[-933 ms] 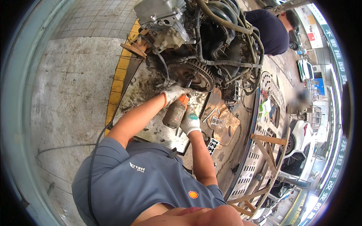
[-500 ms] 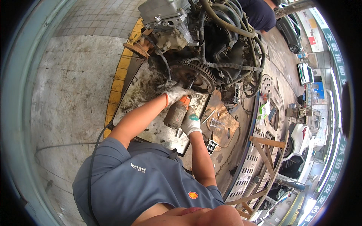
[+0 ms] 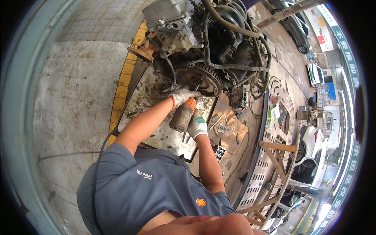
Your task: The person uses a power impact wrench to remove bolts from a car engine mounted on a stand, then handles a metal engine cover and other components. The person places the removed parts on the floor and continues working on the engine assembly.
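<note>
My left hand, in a white knit glove with an orange cuff, is closed around the front end of a grimy grey-and-orange power tool, where a metal shaft points at the centre of a toothed flywheel. My right hand, gloved in white with a green patch, grips the tool behind its body. The flywheel is mounted on a greasy engine with hoses and harnesses. Beneath lies a dirty metal tray. Whether the shaft's tip seats on a bolt is too small to tell.
Right of the tray lie a brown stained sheet with loose tools. Beyond are a perforated metal ramp, a wooden frame, a white car and a dark car. A hose runs past my left arm; yellow edging borders the floor.
The co-worker in dark clothing has moved up and mostly out of view, exposing the dark car. My hands and the tool stay in nearly the same place.
</note>
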